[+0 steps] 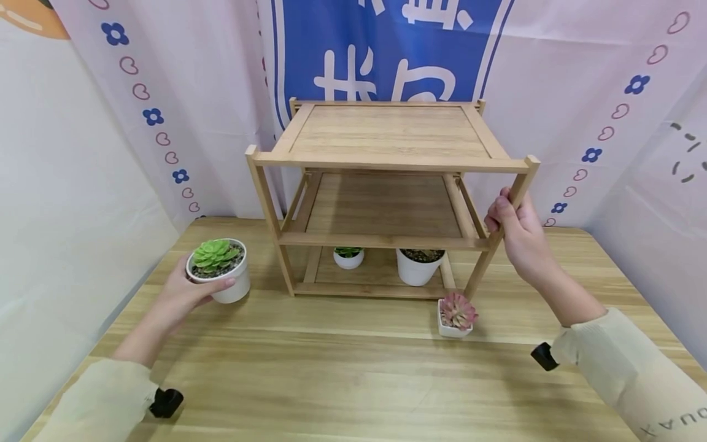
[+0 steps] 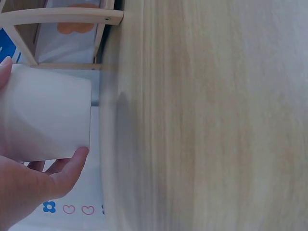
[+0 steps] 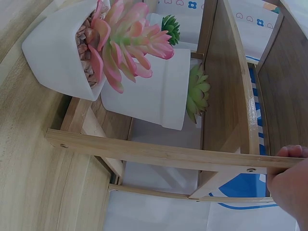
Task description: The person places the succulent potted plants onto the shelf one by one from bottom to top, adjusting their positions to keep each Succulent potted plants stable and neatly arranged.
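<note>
Potted succulent [image 1: 214, 255] in the left hand [image 1: 183, 291], bamboo rack [image 1: 392, 162] gripped by the right hand [image 1: 519, 232]

The left hand curls round a white pot [image 1: 236, 287], seemingly lifted clear of the desk [image 1: 331, 380], with the rack to that hand's right. The right hand is wrapped round a front post [image 1: 480, 273]. The step looks like moving the pot with the rack braced; the next move calls for a level hold, lest the gravel [image 1: 231, 261] spill. Between the hands, on the bottom shelf [image 1: 378, 273], stand a small round planter [image 1: 348, 261] and a larger white planter [image 1: 418, 271]. Nearer the person than the right hand, and to its left, a square pot [image 1: 454, 331] with a pink succulent [image 1: 458, 310] sits on the desk.

Wood grain runs beneath both hands; beyond them hangs pale fabric [image 1: 558, 67] with a blue panel [image 1: 309, 37].
</note>
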A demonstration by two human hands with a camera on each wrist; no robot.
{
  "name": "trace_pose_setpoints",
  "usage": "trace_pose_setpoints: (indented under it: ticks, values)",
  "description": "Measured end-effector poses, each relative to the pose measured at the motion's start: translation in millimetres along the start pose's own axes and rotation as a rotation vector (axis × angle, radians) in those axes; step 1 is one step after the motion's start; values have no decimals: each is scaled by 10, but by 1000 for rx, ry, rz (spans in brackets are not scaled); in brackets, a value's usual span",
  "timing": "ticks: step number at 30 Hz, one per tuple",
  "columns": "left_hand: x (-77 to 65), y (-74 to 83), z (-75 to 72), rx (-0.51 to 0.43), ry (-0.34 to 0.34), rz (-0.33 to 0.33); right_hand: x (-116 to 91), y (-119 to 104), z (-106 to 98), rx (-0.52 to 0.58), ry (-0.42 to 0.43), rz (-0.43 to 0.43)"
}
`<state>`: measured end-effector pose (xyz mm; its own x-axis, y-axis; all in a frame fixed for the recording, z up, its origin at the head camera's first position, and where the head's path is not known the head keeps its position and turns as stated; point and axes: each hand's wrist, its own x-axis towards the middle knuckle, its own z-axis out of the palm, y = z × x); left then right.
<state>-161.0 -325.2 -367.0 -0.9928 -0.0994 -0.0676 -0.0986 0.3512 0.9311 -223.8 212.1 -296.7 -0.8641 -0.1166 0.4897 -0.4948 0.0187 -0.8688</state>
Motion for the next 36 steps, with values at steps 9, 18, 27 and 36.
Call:
trace_pose_setpoints:
  ticks: [9,18,27,36]
  values:
    - [-99,91,0,-14,-18,29,-2,-1,0,-3,1,0]
    - [-220,152,63,64,-30,87,-4,4,-5,-17,-5,8]
    - [-306,254,171,94,-44,122,0,7,-1,6,-3,-12]
    - [-359,318,260,73,-78,157,1,12,6,21,2,-16]
